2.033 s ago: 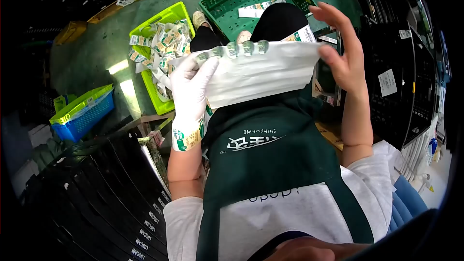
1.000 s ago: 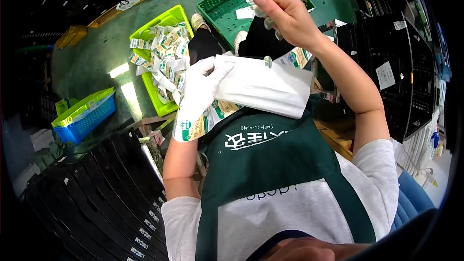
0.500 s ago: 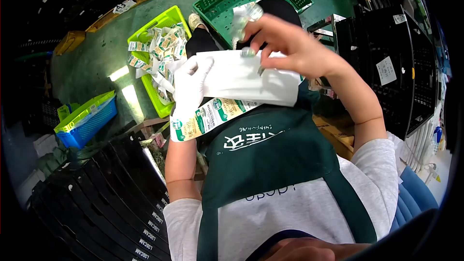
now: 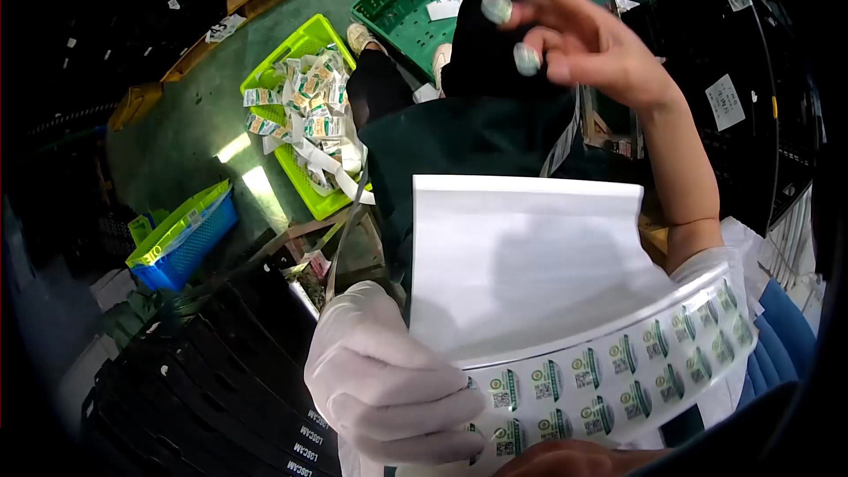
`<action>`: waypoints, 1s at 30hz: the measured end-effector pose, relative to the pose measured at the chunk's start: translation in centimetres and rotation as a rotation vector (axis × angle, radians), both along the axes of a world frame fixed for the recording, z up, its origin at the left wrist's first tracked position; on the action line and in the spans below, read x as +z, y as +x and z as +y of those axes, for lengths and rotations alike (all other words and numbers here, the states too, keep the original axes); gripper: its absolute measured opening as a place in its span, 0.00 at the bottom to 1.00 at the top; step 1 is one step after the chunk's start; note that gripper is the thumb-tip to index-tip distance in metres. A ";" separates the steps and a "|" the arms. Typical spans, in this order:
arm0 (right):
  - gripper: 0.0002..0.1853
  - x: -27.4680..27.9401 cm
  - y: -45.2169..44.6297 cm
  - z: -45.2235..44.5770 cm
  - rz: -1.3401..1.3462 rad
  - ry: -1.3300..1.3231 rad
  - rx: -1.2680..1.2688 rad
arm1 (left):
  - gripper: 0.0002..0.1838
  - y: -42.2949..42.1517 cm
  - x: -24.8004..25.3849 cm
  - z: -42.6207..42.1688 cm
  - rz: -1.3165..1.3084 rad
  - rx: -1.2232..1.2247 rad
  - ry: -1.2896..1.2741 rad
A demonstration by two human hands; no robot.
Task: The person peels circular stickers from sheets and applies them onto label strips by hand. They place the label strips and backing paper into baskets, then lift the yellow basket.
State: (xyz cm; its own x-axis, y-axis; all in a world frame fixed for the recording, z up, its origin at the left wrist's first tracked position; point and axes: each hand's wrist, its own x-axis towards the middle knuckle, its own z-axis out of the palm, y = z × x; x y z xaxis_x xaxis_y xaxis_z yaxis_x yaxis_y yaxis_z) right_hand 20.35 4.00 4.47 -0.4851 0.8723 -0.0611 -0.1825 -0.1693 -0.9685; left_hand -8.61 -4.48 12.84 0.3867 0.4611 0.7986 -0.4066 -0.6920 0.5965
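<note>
My left hand (image 4: 389, 380), in a white glove, is closed on the left end of a sticker sheet (image 4: 609, 380). The sheet curves across my chest, showing rows of small round green-and-white stickers with square codes. Above it, adjoining its edge, a broad white paper (image 4: 521, 265) spreads over my apron; I cannot tell whether the two are one piece. My bare right hand (image 4: 601, 53) hovers beyond the paper, clear of it, fingers apart. Loose round stickers (image 4: 527, 59) cling to its fingertips.
A lime-green crate (image 4: 305, 26) on the floor holds a heap of printed label strips (image 4: 322, 106). Farther out stands a dark green crate (image 4: 397, 4) with a few strips. Black crates flank me at left (image 4: 221, 362) and right (image 4: 751, 79). A blue basket (image 4: 190, 243) stands at left.
My left hand has come down closer to the camera, and the sheet's stickered face now shows. The right hand has risen away from the white paper. The printed label strip under it is out of sight.
</note>
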 end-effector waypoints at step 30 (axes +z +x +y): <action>0.26 -4.7 -6.5 -1.3 -0.455 0.117 0.008 | 0.42 -5.4 -14.9 7.7 0.810 0.110 -0.804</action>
State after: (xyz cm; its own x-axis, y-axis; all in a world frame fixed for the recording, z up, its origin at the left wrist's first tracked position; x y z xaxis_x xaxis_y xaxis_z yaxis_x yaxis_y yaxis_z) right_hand 13.80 2.70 -0.23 -0.4383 0.8826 -0.1702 0.2662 -0.0534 -0.9624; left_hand -13.98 3.17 -2.06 0.5785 0.7888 -0.2076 0.3377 0.0001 0.9413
